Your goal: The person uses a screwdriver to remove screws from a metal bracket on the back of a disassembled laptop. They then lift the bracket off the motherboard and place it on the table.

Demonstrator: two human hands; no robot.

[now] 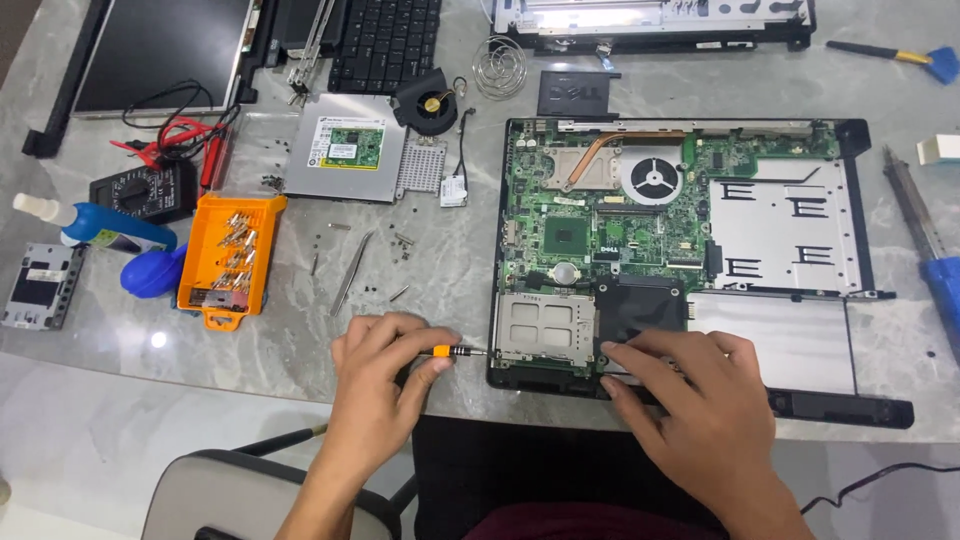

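The left hand [385,385] is closed around a small screwdriver [455,351] with an orange collar and holds it level, near the front edge of the desk [440,260]. The metal tip of the screwdriver touches the left side of an opened laptop base [680,260], just at the silver card slot frame [545,328] in its front left corner. The right hand [700,405] holds nothing; it lies flat with the fingers spread on the front rim of the laptop base, beside a black cover [640,305].

The laptop base lies in the right half of the desk, with its green circuit board [600,225], a round fan [652,178] and a copper heat pipe [625,145] uncovered. To the left of it, in the middle of the desk, lie a silver optical drive [345,148], a loose black fan [432,102], tweezers [352,272] and several small screws [400,240]. Further toward the left edge stand an orange bit case [232,258], a blue air blower [152,272], a blue bottle [105,225] and a black multimeter [145,190] with red leads. At the back edge lie a keyboard [385,40] and a screen panel [165,50]. A blue-handled tool [930,240] lies at the right edge.
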